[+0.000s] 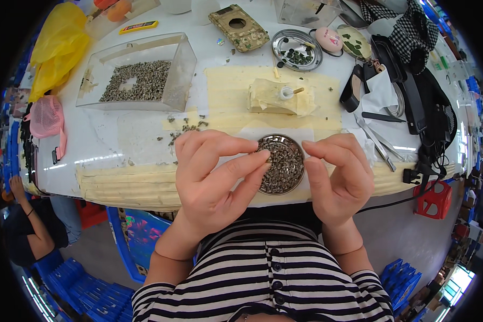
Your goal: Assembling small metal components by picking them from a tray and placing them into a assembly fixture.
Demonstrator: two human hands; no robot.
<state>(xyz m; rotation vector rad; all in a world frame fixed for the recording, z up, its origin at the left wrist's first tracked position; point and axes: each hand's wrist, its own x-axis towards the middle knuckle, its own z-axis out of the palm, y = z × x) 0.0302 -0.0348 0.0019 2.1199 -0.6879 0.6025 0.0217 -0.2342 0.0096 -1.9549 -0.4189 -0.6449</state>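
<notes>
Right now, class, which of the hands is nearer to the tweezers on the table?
Right. The right hand sits just left of the tweezers; the left hand lies across the round dish.

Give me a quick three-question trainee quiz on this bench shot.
1. True or false: the round metal dish between the hands is filled with small grey parts.
2. Which hand reaches over the dish with its fingertips: A) left hand B) right hand?
3. Fill in: the clear plastic box sits to the dish's upper ____.

Key: 1 true. 2 A. 3 left.
</notes>
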